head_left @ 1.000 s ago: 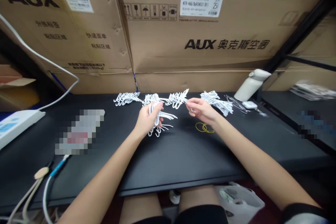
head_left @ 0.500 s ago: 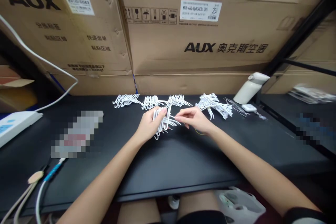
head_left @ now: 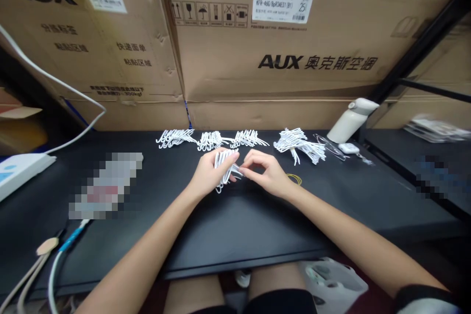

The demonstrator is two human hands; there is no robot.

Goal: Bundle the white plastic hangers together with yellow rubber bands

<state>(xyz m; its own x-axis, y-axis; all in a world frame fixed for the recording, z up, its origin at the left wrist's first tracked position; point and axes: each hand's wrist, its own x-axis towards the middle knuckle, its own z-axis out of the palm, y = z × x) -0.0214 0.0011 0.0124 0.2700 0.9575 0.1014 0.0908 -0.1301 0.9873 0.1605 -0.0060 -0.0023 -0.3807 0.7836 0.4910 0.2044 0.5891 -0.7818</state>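
Observation:
My left hand [head_left: 206,172] is wrapped around a bundle of white hooks [head_left: 222,164], its thumb pressed across them. Their curved ends hang below the fingers. Thumb and forefinger of my right hand [head_left: 268,171] pinch at the straight ends of the same bundle, on a white hook; the exact grip is partly hidden. Behind my hands lie three small groups of white hooks: one at left [head_left: 175,138], one in the middle [head_left: 210,140] and one at right [head_left: 248,138]. A larger heap of white hooks [head_left: 300,144] lies farther right. Yellow bands [head_left: 294,178] rest beside my right wrist.
Cardboard boxes [head_left: 279,78] stand along the back of the black table [head_left: 253,235]. A white bottle [head_left: 351,120] and a small white case [head_left: 348,148] are at right. On the left are a blurred-out flat object [head_left: 110,181], a white power strip [head_left: 25,169] and cables [head_left: 53,274].
My right hand has moved slightly left, closer to the bundle. The hook that stood upright above the bundle now lies with the others in my left hand. The view has shifted slightly.

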